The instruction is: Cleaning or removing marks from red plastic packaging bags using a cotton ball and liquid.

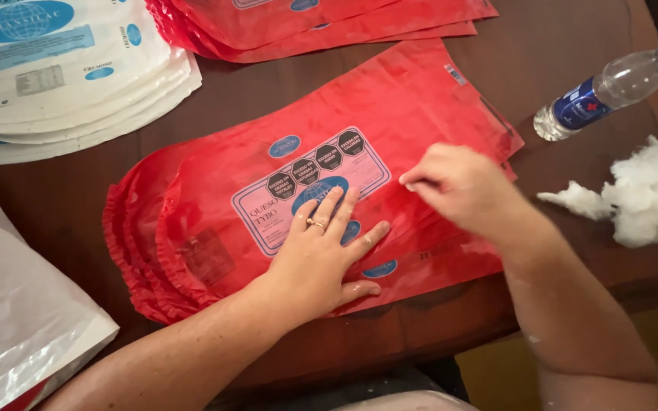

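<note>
Red bags, stacked and fanned on table, top one pressed flat. Left hand spread wide on label, palm down, gripping nothing. Right hand with fingertips pinched together on top bag near its right side; cannot tell whether film is actually caught. Risks, as judged: slick film slipping from pinch; two bags lifting together where edges cling; stack sliding under a loosened left palm. Bottle lying near right edge, cotton beside it, both within reach of a swept elbow. White bags well apart, upper left.
</note>
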